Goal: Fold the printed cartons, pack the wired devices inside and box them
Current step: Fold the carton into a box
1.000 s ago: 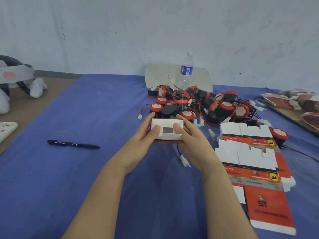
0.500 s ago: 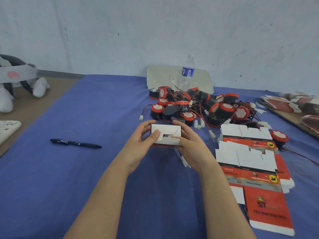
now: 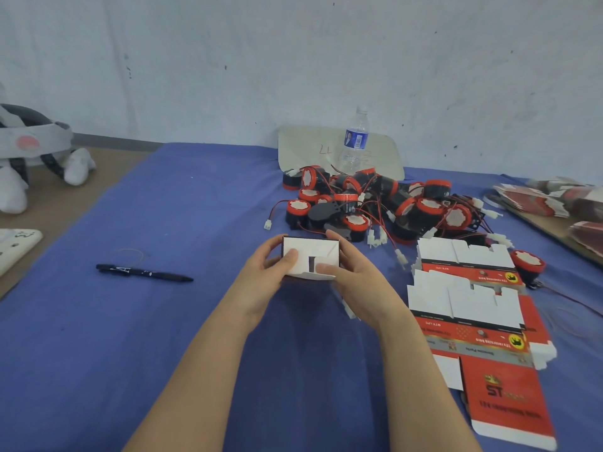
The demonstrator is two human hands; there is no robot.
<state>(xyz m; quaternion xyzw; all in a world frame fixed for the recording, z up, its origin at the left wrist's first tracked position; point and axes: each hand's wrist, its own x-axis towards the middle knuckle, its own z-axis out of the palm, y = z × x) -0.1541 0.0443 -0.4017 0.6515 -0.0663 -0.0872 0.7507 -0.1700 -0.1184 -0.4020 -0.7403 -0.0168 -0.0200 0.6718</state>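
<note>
Surface: blue cloth over a table, with a pale scuffed wall behind.
Carton in hand: small printed carton, held at centre just above the cloth and just in front of the heap of devices. White end flaps towards the camera, with a dark gap between them.
Left hand: grips the carton's left end, thumb pressed on a white flap.
Right hand: grips the carton's right end, thumb on the lower flap.
Wired devices: tangled heap of round black-and-red units with red and black leads and white plugs. One lone unit apart at the right.
Flat cartons: red-and-white blanks, unfolded, on the cloth right of the hands.
Other items: black pen at left, water bottle behind the heap.
Done, by the look: one carton squared up, end flaps partly tucked. Cannot tell whether a device sits inside.
Left to do: nearly everything, judging by the unpacked heap and the flat blanks. No outer box in view.
</note>
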